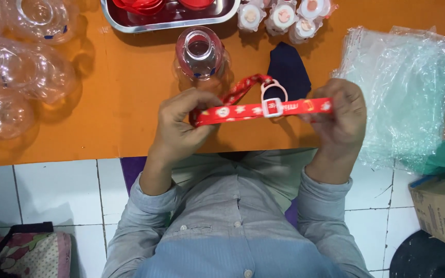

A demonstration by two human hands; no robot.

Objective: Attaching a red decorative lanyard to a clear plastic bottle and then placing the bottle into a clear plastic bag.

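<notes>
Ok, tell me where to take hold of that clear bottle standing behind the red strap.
Grip the clear bottle around its body below the neck, coming from the near side. It stands upright with its open mouth up, and both hands, left hand and right hand, are busy stretching the red strap just in front.

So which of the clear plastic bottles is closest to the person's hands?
The clear bottle standing upright just beyond the red strap, directly below the steel tray. It stands alone mid-table; the other clear bottles are heaped at the table's far left edge.

Packing workshop: clear bottles (16, 72), plastic bags (403, 87) (stacked), carton (441, 211).
</notes>
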